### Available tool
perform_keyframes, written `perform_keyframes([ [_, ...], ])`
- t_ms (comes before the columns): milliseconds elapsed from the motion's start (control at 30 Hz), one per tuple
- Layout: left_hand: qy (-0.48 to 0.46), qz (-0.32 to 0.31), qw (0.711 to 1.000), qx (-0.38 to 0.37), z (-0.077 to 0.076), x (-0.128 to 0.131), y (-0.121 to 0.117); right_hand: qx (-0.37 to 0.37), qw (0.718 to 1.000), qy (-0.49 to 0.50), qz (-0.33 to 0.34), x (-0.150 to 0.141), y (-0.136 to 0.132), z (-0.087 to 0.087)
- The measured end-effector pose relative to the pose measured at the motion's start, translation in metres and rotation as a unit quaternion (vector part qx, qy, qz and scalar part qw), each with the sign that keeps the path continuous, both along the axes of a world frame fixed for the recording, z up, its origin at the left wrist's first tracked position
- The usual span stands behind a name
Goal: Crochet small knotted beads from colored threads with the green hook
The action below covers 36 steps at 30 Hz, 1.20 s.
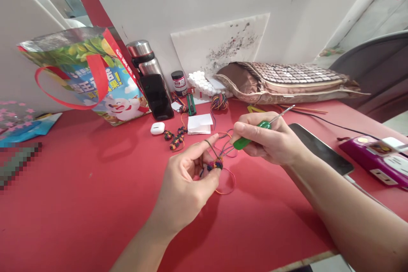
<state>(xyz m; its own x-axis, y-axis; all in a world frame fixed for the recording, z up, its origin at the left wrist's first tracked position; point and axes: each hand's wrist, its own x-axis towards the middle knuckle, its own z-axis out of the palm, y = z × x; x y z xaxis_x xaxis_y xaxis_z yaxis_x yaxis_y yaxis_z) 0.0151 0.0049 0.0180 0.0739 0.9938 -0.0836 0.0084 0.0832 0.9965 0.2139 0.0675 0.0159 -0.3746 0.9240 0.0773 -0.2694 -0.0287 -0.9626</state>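
Note:
Between the thumb and fingers of my left hand (188, 174) is a small multicoloured crochet piece (215, 164). A dark strand of yarn runs over my left index finger, which points up and away. My right hand (264, 136) is closed round the green handle of a crochet hook (245, 139). The handle's thin metal shaft reaches toward the crochet piece; whether its tip is inside a loop I cannot tell. A second metal end sticks out above the right hand. Loose yarn (235, 182) curls on the red table beneath both hands.
Behind my hands lie finished-looking crochet pieces (176, 139), folded white paper (199, 124), a yarn ball (219, 102), a green cutter (191, 105) and a white earphone case (157, 128). A propped phone (157, 97) stands left; a tablet-like device (320, 148) and purple power strip (369, 159) lie right.

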Motion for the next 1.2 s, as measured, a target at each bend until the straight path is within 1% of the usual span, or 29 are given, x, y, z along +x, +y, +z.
perform_keyframes([
  [67,-0.01,0.014,1.0,-0.007,-0.003,-0.001,0.004,0.031,0.999,-0.014,-0.021,-0.002,-0.003,0.0],
  [167,-0.048,0.035,0.998,-0.03,-0.004,-0.001,0.008,0.111,0.99,-0.061,-0.062,-0.005,-0.008,0.003],
  [233,-0.082,0.05,0.994,-0.047,-0.002,-0.001,0.01,0.169,0.977,-0.103,-0.082,-0.007,-0.012,0.004],
  [300,-0.118,0.061,0.989,-0.067,0.0,-0.001,0.012,0.216,0.964,-0.124,-0.094,-0.009,-0.015,0.003],
  [367,-0.166,0.067,0.98,-0.092,0.003,-0.002,0.014,0.263,0.951,-0.123,-0.105,-0.012,-0.017,-0.002],
  [433,-0.224,0.071,0.963,-0.135,0.004,-0.004,0.018,0.333,0.929,-0.12,-0.107,-0.016,-0.017,-0.01],
  [500,-0.274,0.082,0.941,-0.184,0.006,-0.007,0.021,0.427,0.888,-0.131,-0.11,-0.021,-0.017,-0.019],
  [567,-0.306,0.1,0.921,-0.22,0.007,-0.009,0.024,0.532,0.82,-0.178,-0.117,-0.025,-0.016,-0.027],
  [633,-0.323,0.116,0.911,-0.229,0.007,-0.009,0.025,0.611,0.741,-0.24,-0.143,-0.03,-0.017,-0.032],
  [667,-0.325,0.12,0.912,-0.221,0.007,-0.009,0.025,0.638,0.704,-0.267,-0.16,-0.032,-0.017,-0.033],
  [700,-0.322,0.121,0.917,-0.201,0.007,-0.008,0.024,0.657,0.674,-0.289,-0.176,-0.033,-0.018,-0.034],
  [733,-0.313,0.12,0.926,-0.173,0.006,-0.008,0.023,0.67,0.65,-0.304,-0.188,-0.035,-0.018,-0.035],
  [767,-0.297,0.118,0.937,-0.141,0.005,-0.007,0.022,0.678,0.634,-0.315,-0.198,-0.036,-0.019,-0.035],
  [800,-0.277,0.116,0.948,-0.104,0.003,-0.007,0.021,0.682,0.624,-0.323,-0.202,-0.038,-0.02,-0.035],
  [867,-0.228,0.117,0.966,-0.045,-0.002,-0.007,0.02,0.681,0.618,-0.333,-0.206,-0.04,-0.021,-0.035],
  [933,-0.179,0.121,0.976,0.002,-0.007,-0.008,0.019,0.674,0.623,-0.335,-0.211,-0.041,-0.023,-0.034],
  [1067,-0.08,0.113,0.988,0.069,-0.012,-0.011,0.017,0.656,0.652,-0.319,-0.205,-0.04,-0.027,-0.03],
  [1200,-0.015,0.095,0.991,0.094,-0.012,-0.014,0.015,0.636,0.687,-0.3,-0.184,-0.036,-0.029,-0.026],
])
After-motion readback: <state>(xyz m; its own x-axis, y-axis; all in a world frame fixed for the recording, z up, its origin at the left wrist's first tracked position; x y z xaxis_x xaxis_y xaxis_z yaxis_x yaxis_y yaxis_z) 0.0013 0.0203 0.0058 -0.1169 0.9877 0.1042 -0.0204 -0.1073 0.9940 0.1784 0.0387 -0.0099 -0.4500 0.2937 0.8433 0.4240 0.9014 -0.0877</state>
